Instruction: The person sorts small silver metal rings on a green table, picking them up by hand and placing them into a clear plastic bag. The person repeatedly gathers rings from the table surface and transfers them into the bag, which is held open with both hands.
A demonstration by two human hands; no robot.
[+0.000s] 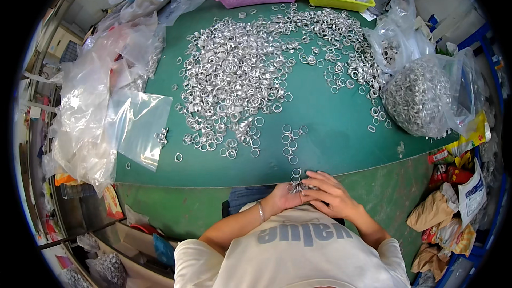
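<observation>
At the near table edge, my left hand (284, 198) is cupped under a small cluster of silvery metal rings (296, 187), which partly rest in its palm. From the right, my right hand (332, 194) reaches across with its fingers stretched over the cluster, touching the left hand. The contact under those fingers is partly hidden. Just beyond the hands, several loose rings (290, 141) lie in a short line on the green table (330, 133). A large heap of similar rings (232, 74) spreads farther back, with a thinner band (341, 34) curving to the right.
A purple tray (258, 1) and a yellow-green tray (341, 4), both holding metal pieces, stand at the far edge. Bulging clear bags of rings (418, 96) sit at right. Clear plastic bags (88, 101) cover the left side. Packets (453, 176) crowd the lower right.
</observation>
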